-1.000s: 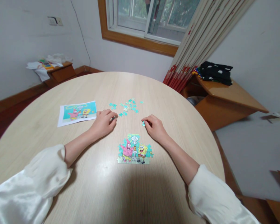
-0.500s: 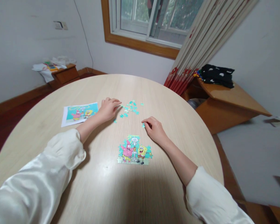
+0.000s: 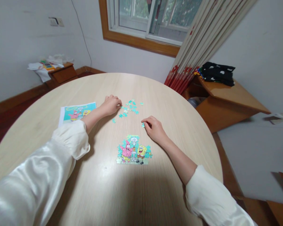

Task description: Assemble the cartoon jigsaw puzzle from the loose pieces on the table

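Note:
My right hand (image 3: pixel 153 128) pinches a small turquoise puzzle piece (image 3: pixel 143 125) between thumb and fingertips, just above the table. Below and to the left of it lies a partly assembled jigsaw puzzle (image 3: pixel 134 153) with a pink starfish, a tall pale figure and a yellow sponge character. My left hand (image 3: pixel 112 105) is at the left edge of a pile of loose turquoise puzzle pieces (image 3: pixel 131 108). Its fingers are curled down and closed; whatever is under the fingertips is hidden. One loose piece (image 3: pixel 113 120) lies apart, nearer to me.
A printed reference picture (image 3: pixel 70 113) lies on the round wooden table (image 3: pixel 103 194), partly covered by my left forearm. Beyond the table are a small cabinet with papers (image 3: pixel 63 75) at left, a curtained window, and a wooden desk (image 3: pixel 238 97) with dark cloth at right.
My left hand's fingers have gone from stretched out to curled down at the pile's edge. The right hand still holds its piece. The whole view has shifted slightly.

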A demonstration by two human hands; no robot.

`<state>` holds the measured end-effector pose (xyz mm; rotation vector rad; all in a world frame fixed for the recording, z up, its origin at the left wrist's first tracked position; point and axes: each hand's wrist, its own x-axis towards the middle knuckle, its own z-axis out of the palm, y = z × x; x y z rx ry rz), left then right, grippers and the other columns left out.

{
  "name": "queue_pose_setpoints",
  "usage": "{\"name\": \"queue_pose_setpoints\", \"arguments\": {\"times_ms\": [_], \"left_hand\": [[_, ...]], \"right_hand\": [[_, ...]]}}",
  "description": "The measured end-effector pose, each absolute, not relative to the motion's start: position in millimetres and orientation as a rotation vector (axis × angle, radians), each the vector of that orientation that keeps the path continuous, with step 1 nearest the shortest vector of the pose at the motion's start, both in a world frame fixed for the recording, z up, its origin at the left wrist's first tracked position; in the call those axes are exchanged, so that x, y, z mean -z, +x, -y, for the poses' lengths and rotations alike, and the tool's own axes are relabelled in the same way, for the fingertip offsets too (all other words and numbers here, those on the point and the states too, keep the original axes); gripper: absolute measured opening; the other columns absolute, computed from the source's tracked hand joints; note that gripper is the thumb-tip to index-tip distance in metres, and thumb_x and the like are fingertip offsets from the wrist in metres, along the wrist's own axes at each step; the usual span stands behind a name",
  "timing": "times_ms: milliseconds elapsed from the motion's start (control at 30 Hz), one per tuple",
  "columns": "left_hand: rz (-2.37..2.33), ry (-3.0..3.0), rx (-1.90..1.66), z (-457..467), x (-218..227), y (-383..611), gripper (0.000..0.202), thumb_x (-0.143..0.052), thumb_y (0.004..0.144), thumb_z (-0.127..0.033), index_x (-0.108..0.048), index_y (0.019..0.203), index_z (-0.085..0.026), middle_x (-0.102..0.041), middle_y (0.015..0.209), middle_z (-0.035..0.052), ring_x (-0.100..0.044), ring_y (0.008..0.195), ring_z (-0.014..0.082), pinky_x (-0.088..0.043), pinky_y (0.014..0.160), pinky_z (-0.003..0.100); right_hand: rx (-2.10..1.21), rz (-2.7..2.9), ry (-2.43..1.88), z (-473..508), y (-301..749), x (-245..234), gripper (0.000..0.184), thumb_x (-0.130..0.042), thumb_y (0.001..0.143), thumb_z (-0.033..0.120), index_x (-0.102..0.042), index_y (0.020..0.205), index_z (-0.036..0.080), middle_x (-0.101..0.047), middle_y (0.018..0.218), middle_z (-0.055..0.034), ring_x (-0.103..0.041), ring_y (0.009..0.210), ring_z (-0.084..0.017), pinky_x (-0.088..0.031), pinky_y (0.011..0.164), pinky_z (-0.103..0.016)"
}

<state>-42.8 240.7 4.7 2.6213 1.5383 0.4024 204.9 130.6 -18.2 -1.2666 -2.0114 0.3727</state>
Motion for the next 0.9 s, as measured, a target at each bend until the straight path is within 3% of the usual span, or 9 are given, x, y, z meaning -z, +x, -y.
{"name": "queue_pose_setpoints", "arguments": {"times_ms": [300, 533, 767, 900], "left_hand": [[-1.507, 2.532, -0.488, -236, -4, -44, 0.012, -0.055, 0.077, -0.017, -0.066, 0.082, -0.016, -0.065, 0.087, 0.0095, -0.054, 0.086, 0.0247, -0.037, 0.082, 0.039], [-1.466, 2.146, -0.869, -219, 2, -46, 0.002, -0.059, 0.071, -0.016, -0.06, 0.071, -0.015, -0.06, 0.065, 0.0016, -0.05, 0.061, 0.0136, -0.038, 0.06, 0.026], [-1.373, 1.715, -1.104, -189, 2, -54, 0.019, -0.061, 0.072, -0.023, -0.067, 0.088, -0.015, -0.066, 0.076, 0.0058, -0.058, 0.066, 0.0153, -0.044, 0.061, 0.028], [-1.334, 1.587, -1.128, -163, 5, -55, 0.019, -0.062, 0.074, -0.027, -0.068, 0.087, -0.016, -0.069, 0.082, 0.0084, -0.06, 0.071, 0.0168, -0.047, 0.064, 0.03]], "right_hand": [[-0.376, 2.005, -1.268, -132, 205, 20, 0.019, -0.048, 0.083, 0.012, -0.066, 0.082, 0.018, -0.063, 0.079, -0.0058, -0.058, 0.076, -0.017, -0.046, 0.072, -0.031], [-0.373, 2.001, -1.254, -132, 205, 21, 0.019, -0.048, 0.083, 0.012, -0.066, 0.082, 0.019, -0.063, 0.079, -0.0055, -0.058, 0.076, -0.017, -0.045, 0.073, -0.031], [-0.38, 2.002, -1.251, -133, 205, 21, 0.02, -0.048, 0.083, 0.012, -0.066, 0.082, 0.018, -0.063, 0.08, -0.0063, -0.058, 0.077, -0.018, -0.046, 0.073, -0.032], [-0.381, 2.002, -1.264, -133, 205, 21, 0.02, -0.048, 0.083, 0.012, -0.067, 0.083, 0.019, -0.063, 0.08, -0.0059, -0.058, 0.077, -0.018, -0.046, 0.073, -0.033]]}}
